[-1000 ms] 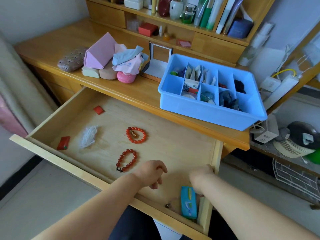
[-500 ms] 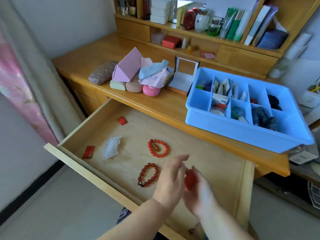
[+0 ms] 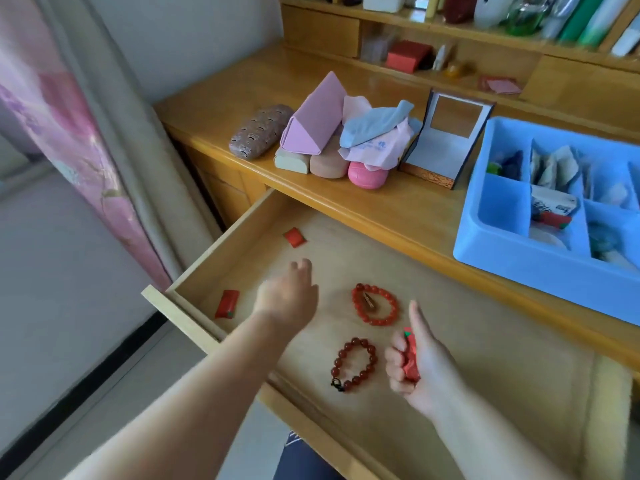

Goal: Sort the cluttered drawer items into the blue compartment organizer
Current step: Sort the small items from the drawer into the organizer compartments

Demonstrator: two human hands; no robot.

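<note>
Open wooden drawer (image 3: pixel 460 344) pulled out under the desk (image 3: pixel 242 95). R hand (image 3: pixel 420 367) hovers over the drawer's front-right area, fingers curled tight round a small red packet w/ a green corner (image 3: pixel 410 358), thumb sticking up; packet is clamped in the fist, off the drawer floor. L hand (image 3: pixel 289 299) is stretched out over the drawer's left-mid part, palm down, fingers loosely extended fwd and holding nothing visible; whatever lies directly under it is hidden. Left in the drawer: bright red bead bracelet (image 3: pixel 375 304) near centre w/ a small brownish item inside its ring, darker red bead bracelet (image 3: pixel 353 365) closer to the front edge, just beside the R fist, a red packet (image 3: pixel 227 304) near the front-left corner, another red packet (image 3: pixel 294 237) toward the back-left. Blue compartment organizer (image 3: pixel 512 261) sits on the desk at right, above the drawer's back edge, partly cut off by frame; its cells hold pale packets, a white carton, a red-green packet, dark and teal bits; front-left cell looks bare. On the desk left of it: open grey box (image 3: pixel 446 140) standing upright, pile of glasses cases and cloths (image 3: pixel 332 133), patterned brown case (image 3: pixel 261 131) at the pile's left. Shelf (image 3: pixel 450 26) behind carries bottles and a red box, blurred.
</note>
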